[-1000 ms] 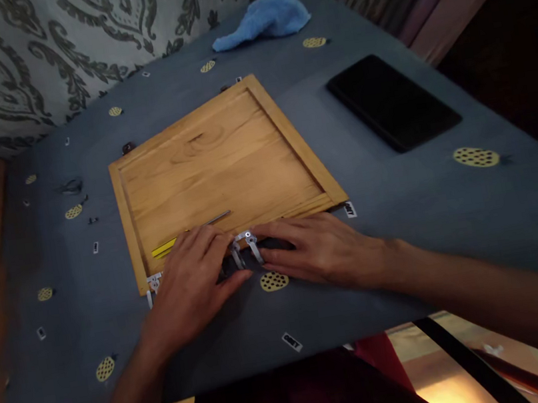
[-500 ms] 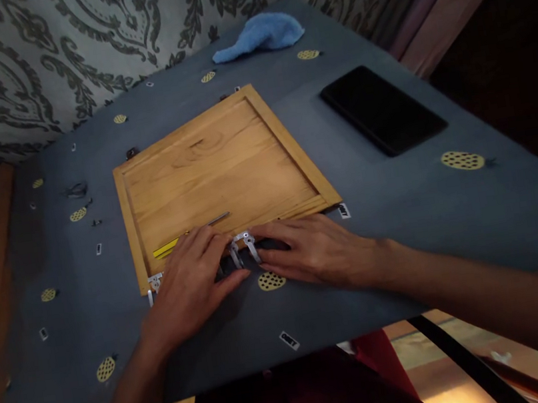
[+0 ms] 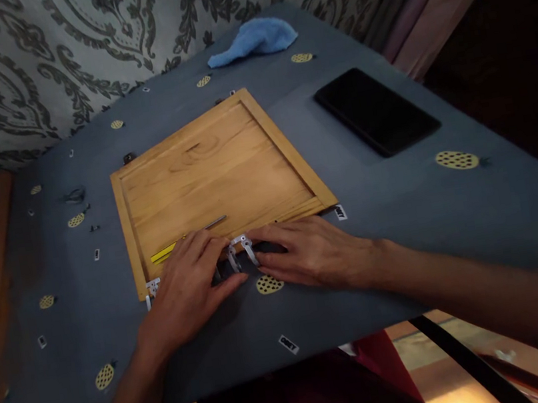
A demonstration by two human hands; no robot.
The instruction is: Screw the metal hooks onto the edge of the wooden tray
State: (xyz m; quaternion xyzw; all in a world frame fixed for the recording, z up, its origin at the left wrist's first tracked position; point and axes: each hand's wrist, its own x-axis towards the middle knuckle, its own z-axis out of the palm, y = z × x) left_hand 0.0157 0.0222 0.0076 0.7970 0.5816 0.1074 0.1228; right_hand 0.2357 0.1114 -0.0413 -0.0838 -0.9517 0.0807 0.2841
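Note:
A framed wooden panel [image 3: 214,169] lies tilted on the cloth-covered table. At its near edge sits a silver metal hinge-like fitting [image 3: 239,243] with two curved arms hanging down. My left hand [image 3: 185,288] grips it from the left, thumb below and fingers above. From the right, my right hand [image 3: 306,250] holds its other side between thumb and fingers. A yellow-handled screwdriver [image 3: 163,252] rests on the panel, partly hidden behind my left hand. Another silver metal fitting [image 3: 153,287] shows at the panel's near left corner, beside the left hand.
A black tablet or large phone [image 3: 377,111] lies right of the panel. A blue cloth [image 3: 255,40] is bunched at the back. Small dark metal pieces [image 3: 75,195] lie at the left. One dark fitting [image 3: 128,158] protrudes at the panel's far edge. A patterned curtain [image 3: 88,40] hangs behind.
The view has shifted slightly, so the table and panel appear a little lower and further left. Both hands keep the same grip on the metal fitting.

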